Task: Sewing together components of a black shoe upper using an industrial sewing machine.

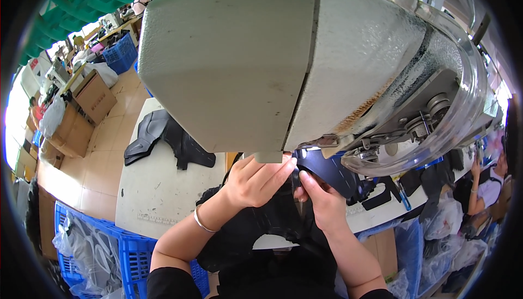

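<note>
Close beneath the head of a light grey sewing machine [234, 70], both hands meet at a black, smooth, curved piece of sheet material [327, 169], which looks like leather. My right hand [327, 203] pinches its near edge between thumb and fingers. From the left comes my left hand [253, 182], its fingers drawn together and their tips on the piece's left edge. The machine head covers part of those fingers and the stitching spot. More black material [234, 239] hangs below my hands, over the table's near edge. A bracelet [202, 221] circles my left wrist.
Black cut parts [158, 135] lie on the white table [139, 184] at left; others lie at right near a blue-handled tool [404, 198]. Blue crates [136, 255] flank me. A clear guard [479, 103] curves off the machine. Another person [490, 187] sits at far right.
</note>
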### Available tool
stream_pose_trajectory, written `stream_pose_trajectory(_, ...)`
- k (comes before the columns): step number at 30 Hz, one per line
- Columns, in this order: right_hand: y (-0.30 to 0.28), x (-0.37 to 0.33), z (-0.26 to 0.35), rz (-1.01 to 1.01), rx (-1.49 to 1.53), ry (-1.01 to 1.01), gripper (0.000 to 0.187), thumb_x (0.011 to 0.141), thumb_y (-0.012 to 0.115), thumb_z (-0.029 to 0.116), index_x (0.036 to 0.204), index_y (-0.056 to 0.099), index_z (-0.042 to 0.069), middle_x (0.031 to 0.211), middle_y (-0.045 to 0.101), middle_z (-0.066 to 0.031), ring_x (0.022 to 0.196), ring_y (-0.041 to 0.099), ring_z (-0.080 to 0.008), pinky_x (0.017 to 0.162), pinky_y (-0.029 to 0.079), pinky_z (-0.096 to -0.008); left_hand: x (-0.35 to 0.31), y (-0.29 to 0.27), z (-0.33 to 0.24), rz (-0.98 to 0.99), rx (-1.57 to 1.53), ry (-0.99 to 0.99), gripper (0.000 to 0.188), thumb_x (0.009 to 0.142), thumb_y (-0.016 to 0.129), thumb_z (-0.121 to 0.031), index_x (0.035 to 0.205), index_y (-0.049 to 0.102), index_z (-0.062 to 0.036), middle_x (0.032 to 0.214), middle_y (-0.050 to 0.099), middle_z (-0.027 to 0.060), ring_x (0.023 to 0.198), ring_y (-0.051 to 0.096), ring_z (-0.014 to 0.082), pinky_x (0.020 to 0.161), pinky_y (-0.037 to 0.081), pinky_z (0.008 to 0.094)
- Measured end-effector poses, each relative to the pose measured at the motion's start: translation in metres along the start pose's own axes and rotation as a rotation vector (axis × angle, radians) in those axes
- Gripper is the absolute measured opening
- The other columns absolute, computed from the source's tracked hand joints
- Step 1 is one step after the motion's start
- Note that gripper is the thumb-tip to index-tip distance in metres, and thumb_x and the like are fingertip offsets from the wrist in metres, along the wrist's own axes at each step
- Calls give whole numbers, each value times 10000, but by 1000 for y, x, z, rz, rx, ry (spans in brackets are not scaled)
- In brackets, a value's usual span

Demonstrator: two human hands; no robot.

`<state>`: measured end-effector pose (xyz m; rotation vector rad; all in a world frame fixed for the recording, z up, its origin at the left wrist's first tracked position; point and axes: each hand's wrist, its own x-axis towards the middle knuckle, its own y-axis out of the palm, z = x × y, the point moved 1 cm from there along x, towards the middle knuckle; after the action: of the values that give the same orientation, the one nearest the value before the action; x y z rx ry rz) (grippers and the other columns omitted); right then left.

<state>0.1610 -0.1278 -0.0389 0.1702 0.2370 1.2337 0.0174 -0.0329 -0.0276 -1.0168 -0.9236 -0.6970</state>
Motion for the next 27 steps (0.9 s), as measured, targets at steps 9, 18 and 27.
stream_pose_trajectory(9, -1, 5, -2, 12, 60, 24, 125, 949, 597, 112, 961, 661, 4, 732, 635, -43, 606, 576, -100, 577, 461, -235, -3, 1, 3, 39, 17, -16, 291, 688, 678, -51, 974, 683, 4, 862, 637, 42, 772, 638, 159, 638, 526, 268)
stream_pose_trajectory(18, -22, -49, 58, 241, -348, -138, 204, 930, 591, 139, 949, 681, -43, 749, 701, -71, 594, 597, -69, 533, 475, -225, -6, -1, 8, 17, 29, 9, 262, 678, 720, -38, 940, 715, -47, 812, 611, 28, 733, 618, 142, 592, 498, 256)
stream_pose_trajectory(27, -54, 33, 31, -150, -383, -439, 110, 950, 572, 94, 931, 591, -13, 844, 599, -56, 790, 572, -146, 725, 445, -280, -5, 9, 5, -35, -9, -42, 246, 687, 768, -6, 927, 732, -48, 796, 571, 38, 732, 602, 141, 553, 486, 245)
